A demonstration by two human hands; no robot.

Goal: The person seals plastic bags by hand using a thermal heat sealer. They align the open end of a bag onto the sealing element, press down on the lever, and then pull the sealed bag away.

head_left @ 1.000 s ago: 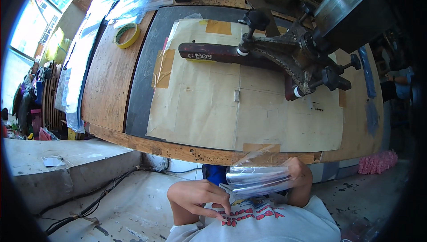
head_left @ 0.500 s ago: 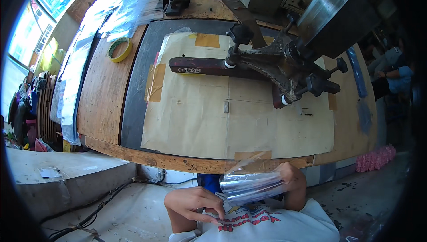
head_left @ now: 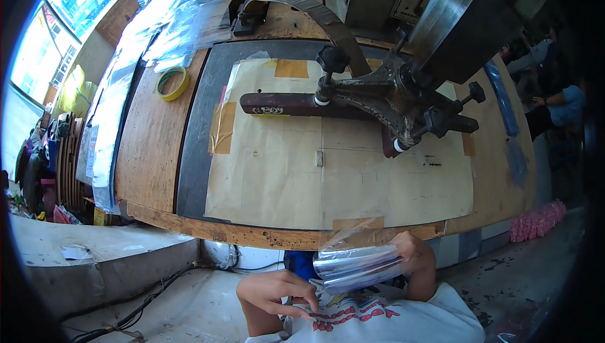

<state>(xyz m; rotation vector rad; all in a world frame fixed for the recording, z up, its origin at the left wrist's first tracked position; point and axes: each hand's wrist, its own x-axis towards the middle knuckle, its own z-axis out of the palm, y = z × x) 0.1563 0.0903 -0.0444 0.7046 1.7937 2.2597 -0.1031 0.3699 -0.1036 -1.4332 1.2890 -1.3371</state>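
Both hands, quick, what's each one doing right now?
Left hand: open, fingers loosely bent in front of the white shirt, nothing seen in it.
Right hand: closed, holding the clear plastic.

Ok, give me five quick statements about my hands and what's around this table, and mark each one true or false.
1. The right hand holds clear plastic film. True.
2. The left hand holds the yellow tape roll. False: the roll lies on the brown wood at the table's left.
3. A dark metal fixture reaches over the large pale sheet. True.
4. The pink bundle sits on the pale sheet. False: it is off the table, to the right.
5. Brown tape is stuck at the sheet's edges. True.
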